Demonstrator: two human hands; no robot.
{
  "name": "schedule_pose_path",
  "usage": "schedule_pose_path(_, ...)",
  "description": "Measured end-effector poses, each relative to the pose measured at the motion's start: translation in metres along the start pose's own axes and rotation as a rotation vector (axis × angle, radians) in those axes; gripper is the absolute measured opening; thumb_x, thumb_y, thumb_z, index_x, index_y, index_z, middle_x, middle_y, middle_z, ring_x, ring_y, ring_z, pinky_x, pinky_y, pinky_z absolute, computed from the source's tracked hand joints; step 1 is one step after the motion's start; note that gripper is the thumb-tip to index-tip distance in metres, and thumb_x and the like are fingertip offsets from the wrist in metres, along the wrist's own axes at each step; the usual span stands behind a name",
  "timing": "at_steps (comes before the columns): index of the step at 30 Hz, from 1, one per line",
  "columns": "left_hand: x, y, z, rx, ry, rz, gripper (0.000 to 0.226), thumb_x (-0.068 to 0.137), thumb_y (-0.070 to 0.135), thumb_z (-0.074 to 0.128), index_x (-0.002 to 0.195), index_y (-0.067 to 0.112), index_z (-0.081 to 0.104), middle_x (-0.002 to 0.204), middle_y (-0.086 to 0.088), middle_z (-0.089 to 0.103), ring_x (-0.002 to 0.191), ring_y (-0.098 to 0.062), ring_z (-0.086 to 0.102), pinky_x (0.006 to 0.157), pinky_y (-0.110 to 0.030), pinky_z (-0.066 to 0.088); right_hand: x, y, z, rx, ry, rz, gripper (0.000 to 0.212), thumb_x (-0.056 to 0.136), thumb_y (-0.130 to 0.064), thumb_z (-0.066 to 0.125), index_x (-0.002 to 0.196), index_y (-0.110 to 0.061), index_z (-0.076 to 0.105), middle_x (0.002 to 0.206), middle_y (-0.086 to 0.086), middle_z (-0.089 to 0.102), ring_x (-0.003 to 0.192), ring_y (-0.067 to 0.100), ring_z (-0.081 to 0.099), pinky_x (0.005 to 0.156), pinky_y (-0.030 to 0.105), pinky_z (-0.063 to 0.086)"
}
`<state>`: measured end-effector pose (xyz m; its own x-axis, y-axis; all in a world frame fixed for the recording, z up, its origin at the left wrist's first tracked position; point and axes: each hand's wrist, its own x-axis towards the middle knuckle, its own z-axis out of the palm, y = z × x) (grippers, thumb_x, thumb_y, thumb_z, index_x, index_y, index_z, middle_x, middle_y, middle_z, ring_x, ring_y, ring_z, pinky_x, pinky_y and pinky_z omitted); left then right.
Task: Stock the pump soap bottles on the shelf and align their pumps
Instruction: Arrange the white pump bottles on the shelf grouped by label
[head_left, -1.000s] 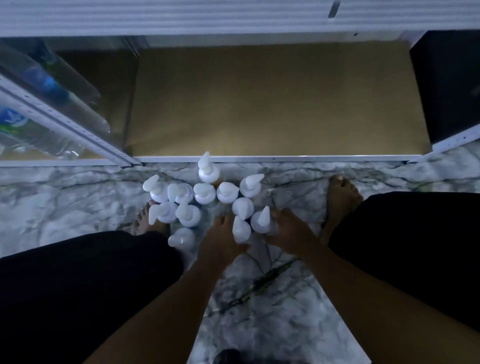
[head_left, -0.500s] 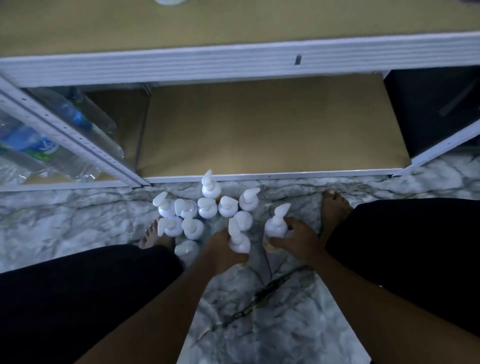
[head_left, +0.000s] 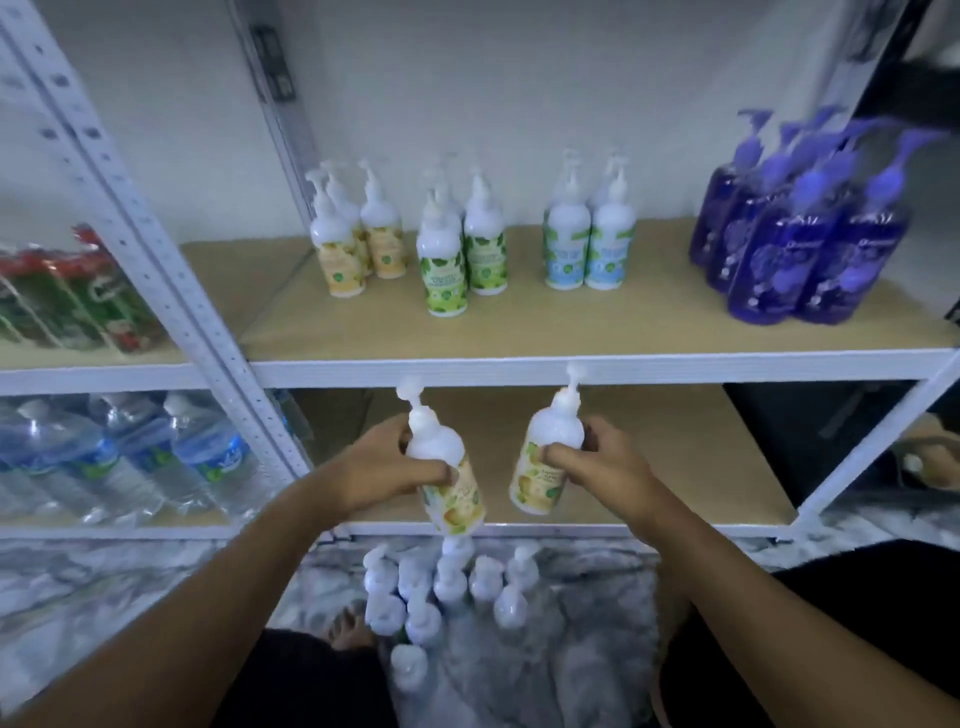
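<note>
My left hand grips a white pump bottle with a yellow label, tilted with its pump up and to the left. My right hand holds a second yellow-label pump bottle, tilted the other way. Both bottles hang in front of the lower shelf opening, below the edge of the middle shelf. On that shelf stand groups of yellow-label bottles, green-label bottles, blue-label bottles and purple pump bottles. Several white pump bottles stand on the marble floor between my feet.
A white perforated upright splits the rack. Left of it lie red and green packs and water bottles. The lower shelf board is behind the held bottles. A dark box fills the lower right.
Each hand has lifted a bottle off the floor cluster up to the height of the lower shelf. My view has swung up from the floor to the shelves.
</note>
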<state>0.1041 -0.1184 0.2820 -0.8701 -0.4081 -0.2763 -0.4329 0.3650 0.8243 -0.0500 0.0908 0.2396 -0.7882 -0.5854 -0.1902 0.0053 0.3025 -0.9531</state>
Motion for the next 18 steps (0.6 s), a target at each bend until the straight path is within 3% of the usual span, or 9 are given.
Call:
schedule_pose_path(2,-0.009,0.016,-0.024,-0.14,0.074,0.031,0.045,0.073,0.021,0.083,0.113,0.017,0.064,0.111,-0.005,0.072,0.1,-0.017,0.071,0.081,-0.029,0.061,0.002,-0.037,0.004,0.065,-0.021,-0.061,0.032,0.077,-0.026,0.079,0.105,-0.021,0.064,0.103,-0.002,0.072,0.097,0.019,0.07,0.089,0.045,0.058)
schedule_pose_path(5,-0.016,0.029,-0.047,-0.35,0.251,0.085,0.072,0.051,0.045,0.083,0.116,0.02,0.067,0.114,-0.004,0.074,0.104,-0.021,0.072,0.095,-0.048,0.057,0.003,-0.084,0.01,0.193,-0.061,-0.118,0.028,0.082,-0.02,0.077,0.106,-0.018,0.063,0.103,0.002,0.074,0.096,0.021,0.072,0.087,0.042,0.059)
schedule_pose_path(8,-0.02,0.032,-0.048,-0.635,0.344,0.125,0.057,0.064,0.041,0.087,0.114,0.019,0.069,0.111,-0.007,0.076,0.105,-0.026,0.072,0.1,-0.054,0.053,0.001,-0.112,0.02,0.292,-0.105,-0.161,0.028,0.083,-0.023,0.075,0.108,-0.015,0.064,0.103,0.007,0.074,0.096,0.025,0.072,0.09,0.049,0.056)
schedule_pose_path(12,-0.021,0.032,-0.032,-0.936,0.396,0.106,0.052,0.079,0.049,0.068,0.124,0.022,0.064,0.11,-0.009,0.075,0.105,-0.033,0.072,0.098,-0.058,0.053,-0.001,-0.115,0.039,0.451,-0.164,-0.124,0.052,0.07,-0.036,0.075,0.116,-0.016,0.064,0.106,0.01,0.074,0.096,0.026,0.072,0.091,0.05,0.056)
schedule_pose_path(15,-0.021,0.035,-0.022,-0.934,0.42,0.071,0.048,0.089,0.055,0.059,0.125,0.023,0.054,0.107,-0.013,0.071,0.097,-0.04,0.072,0.088,-0.061,0.057,-0.001,-0.104,0.05,0.535,-0.174,-0.047,0.058,0.07,-0.042,0.073,0.122,-0.017,0.064,0.111,0.013,0.072,0.106,0.034,0.069,0.097,0.055,0.053)
schedule_pose_path(18,-0.019,0.032,-0.02,-0.929,0.357,0.006,0.055,0.085,0.047,0.074,0.123,0.021,0.044,0.111,-0.019,0.067,0.094,-0.04,0.073,0.083,-0.059,0.059,0.0,-0.098,0.056,0.545,-0.144,0.017,0.06,0.07,-0.05,0.071,0.121,-0.019,0.066,0.113,0.011,0.073,0.106,0.029,0.07,0.097,0.053,0.053)
